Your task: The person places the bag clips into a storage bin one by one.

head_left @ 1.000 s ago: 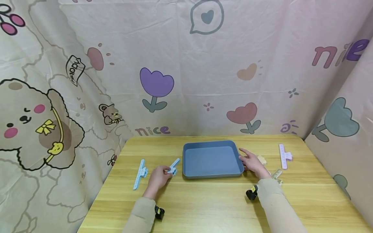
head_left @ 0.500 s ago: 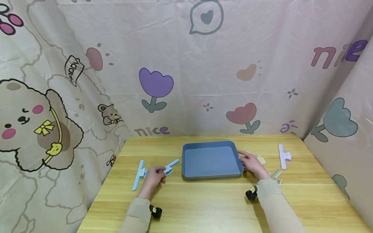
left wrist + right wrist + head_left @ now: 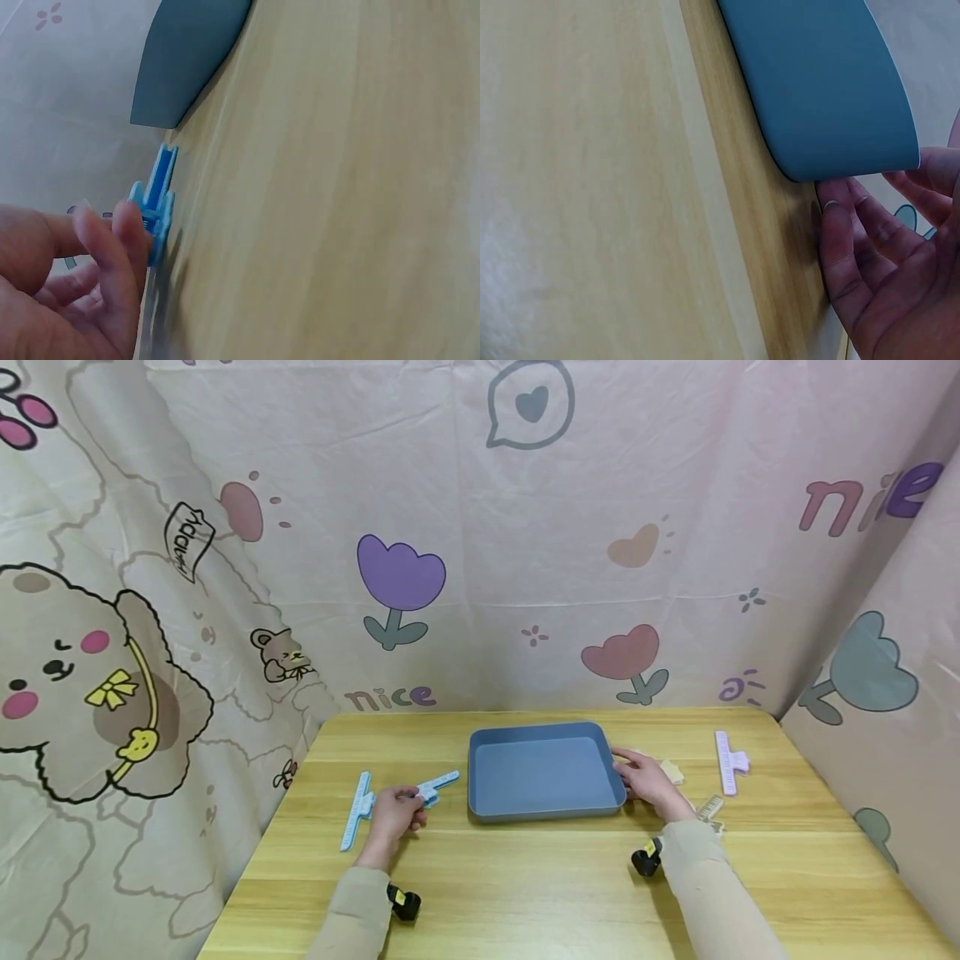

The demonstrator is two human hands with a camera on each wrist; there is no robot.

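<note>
In the head view, my left hand (image 3: 396, 818) pinches a light-blue sealing clip (image 3: 429, 791) left of the tray. The left wrist view shows curled fingers (image 3: 112, 259) overlapping the clip's handle, its long jaw pointing toward the tray wall. Another blue sealing clip (image 3: 357, 810) lies to the left, its handle partly behind that hand. A blue-grey rectangular tray (image 3: 547, 813) sits mid-table. My right hand (image 3: 651, 782) rests against the tray's right side; in the right wrist view its loosely bent fingers (image 3: 838, 232) are right at the tray's end wall (image 3: 840, 112).
To the right lie a purple sealing clip (image 3: 726, 764), a cream-coloured piece (image 3: 672, 771) and a khaki clip (image 3: 708, 808), the last partly hidden by the right wrist. A patterned cloth (image 3: 480, 527) hangs behind the wooden table (image 3: 525, 885).
My left hand has moved left, away from the tray, and the blue clip has shifted left with it and turned flatter. The right hand has barely moved; its fingers lie closer to the tray.
</note>
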